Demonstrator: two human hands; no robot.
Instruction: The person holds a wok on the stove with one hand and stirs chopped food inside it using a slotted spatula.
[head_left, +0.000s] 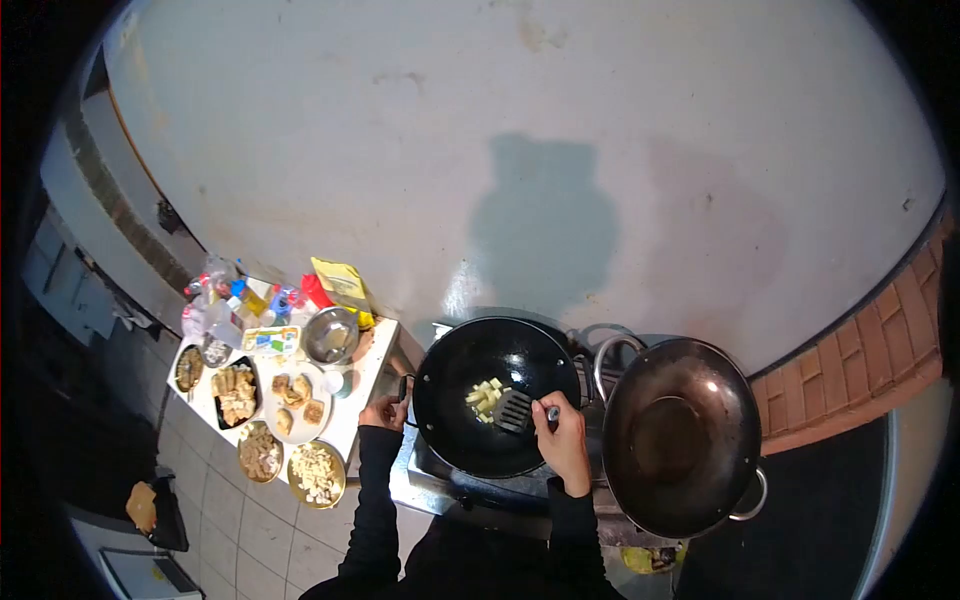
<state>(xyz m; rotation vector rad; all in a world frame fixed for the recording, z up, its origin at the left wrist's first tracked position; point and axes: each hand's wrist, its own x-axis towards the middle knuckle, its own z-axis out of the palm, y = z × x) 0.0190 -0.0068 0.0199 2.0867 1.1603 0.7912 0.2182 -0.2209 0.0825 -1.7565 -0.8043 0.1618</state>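
A black wok sits on the stove, with a small heap of pale diced pieces near its middle. My left hand is closed on the wok's left side handle. In my right hand is a black slotted spatula, gripped by its handle over the wok's right side. The spatula's head is inside the wok, right beside the diced pieces. Most of its handle is hidden by my fingers.
A larger brown wok stands close on the right. On the left, a white table holds a metal bowl, an oval plate of browned pieces, a bowl of pale cubes and a yellow bag. A wall rises behind.
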